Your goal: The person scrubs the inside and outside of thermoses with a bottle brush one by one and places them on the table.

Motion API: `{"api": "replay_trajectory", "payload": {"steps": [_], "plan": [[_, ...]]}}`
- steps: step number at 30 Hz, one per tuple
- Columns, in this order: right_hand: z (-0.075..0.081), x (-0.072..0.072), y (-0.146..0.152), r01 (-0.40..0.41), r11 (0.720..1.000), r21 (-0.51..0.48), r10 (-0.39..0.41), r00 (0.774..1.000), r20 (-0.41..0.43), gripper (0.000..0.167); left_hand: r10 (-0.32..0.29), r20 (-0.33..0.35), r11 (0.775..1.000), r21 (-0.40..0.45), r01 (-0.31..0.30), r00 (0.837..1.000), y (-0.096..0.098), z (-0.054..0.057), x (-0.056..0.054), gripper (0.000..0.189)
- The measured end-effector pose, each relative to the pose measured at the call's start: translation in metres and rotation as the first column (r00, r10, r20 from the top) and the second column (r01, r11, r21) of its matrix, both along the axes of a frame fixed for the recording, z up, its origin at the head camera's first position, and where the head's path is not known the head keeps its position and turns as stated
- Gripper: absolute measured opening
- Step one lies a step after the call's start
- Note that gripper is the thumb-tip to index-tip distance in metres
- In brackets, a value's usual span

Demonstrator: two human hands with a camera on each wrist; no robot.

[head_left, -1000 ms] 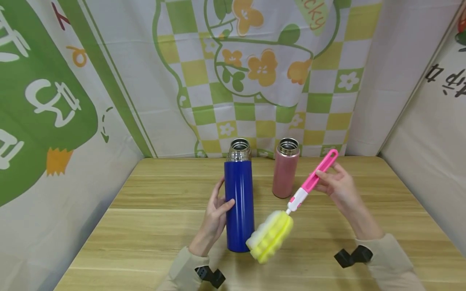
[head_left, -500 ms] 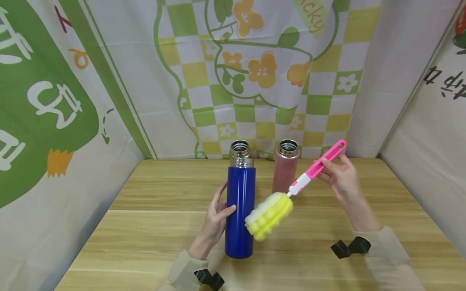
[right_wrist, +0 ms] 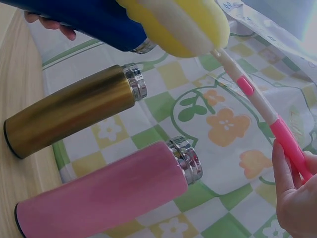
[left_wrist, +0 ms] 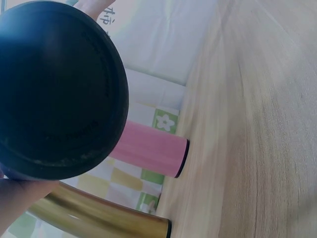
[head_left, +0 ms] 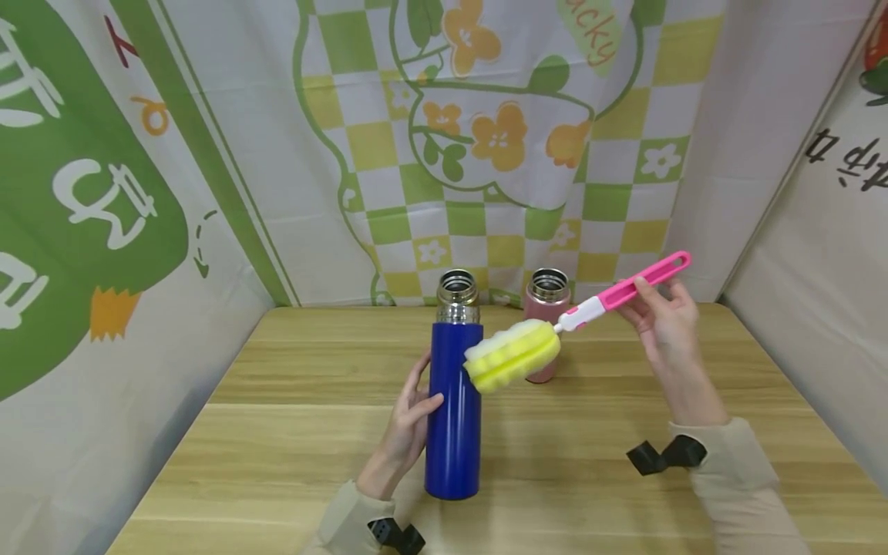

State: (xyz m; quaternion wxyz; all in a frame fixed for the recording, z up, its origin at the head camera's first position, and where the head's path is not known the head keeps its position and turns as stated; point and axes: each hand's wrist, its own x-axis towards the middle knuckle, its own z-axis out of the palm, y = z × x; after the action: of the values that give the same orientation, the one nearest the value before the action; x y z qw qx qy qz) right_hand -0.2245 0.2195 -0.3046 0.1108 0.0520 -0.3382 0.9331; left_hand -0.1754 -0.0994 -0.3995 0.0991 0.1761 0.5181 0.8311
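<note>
My left hand (head_left: 405, 424) grips a blue thermos bottle (head_left: 454, 432) around its side, upright and lidless. Its dark base (left_wrist: 59, 94) fills much of the left wrist view, raised off the wooden table. In my right hand (head_left: 669, 327) is a sponge bottle brush, pinched by its pink handle (head_left: 638, 287). The brush's yellow and white sponge head (head_left: 513, 356) points left and overlaps the blue bottle's upper right side in the head view. Behind the blue bottle stands a gold thermos bottle (right_wrist: 74, 109), mostly hidden from the head view.
A pink thermos bottle (head_left: 548, 308) stands lidless at the back, partly covered by the brush in the head view. The wooden table (head_left: 277, 432) reaches back to a patterned cloth wall (head_left: 499, 216). Cloth walls rise at both sides.
My right hand has lifted the brush up and to the right, and it has tilted flatter, its head rising along the blue bottle. The blue bottle has shifted slightly nearer the front.
</note>
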Motion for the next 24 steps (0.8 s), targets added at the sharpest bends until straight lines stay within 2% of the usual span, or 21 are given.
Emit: {"api": "replay_trajectory", "payload": {"steps": [5,11,19,24], "plan": [[0.002,0.001,0.000,0.035,0.999,-0.031,-0.035,0.999,0.011,0.031,0.006,0.014,1.000,0.015,-0.006,1.000,0.000,-0.005,0.000,0.076],[0.004,0.001,0.001,0.089,0.994,-0.056,-0.088,0.996,0.010,0.035,0.059,0.024,0.997,-0.060,-0.058,0.998,0.002,-0.009,-0.004,0.093],[0.004,0.003,0.005,0.143,0.987,-0.079,-0.144,0.990,-0.003,0.028,0.092,0.003,0.992,-0.088,-0.092,0.996,0.003,-0.012,-0.004,0.092],[0.003,0.005,0.011,0.121,0.990,-0.074,-0.120,0.993,0.016,0.030,0.099,-0.015,0.990,-0.096,-0.100,0.995,0.003,-0.013,-0.003,0.093]]}}
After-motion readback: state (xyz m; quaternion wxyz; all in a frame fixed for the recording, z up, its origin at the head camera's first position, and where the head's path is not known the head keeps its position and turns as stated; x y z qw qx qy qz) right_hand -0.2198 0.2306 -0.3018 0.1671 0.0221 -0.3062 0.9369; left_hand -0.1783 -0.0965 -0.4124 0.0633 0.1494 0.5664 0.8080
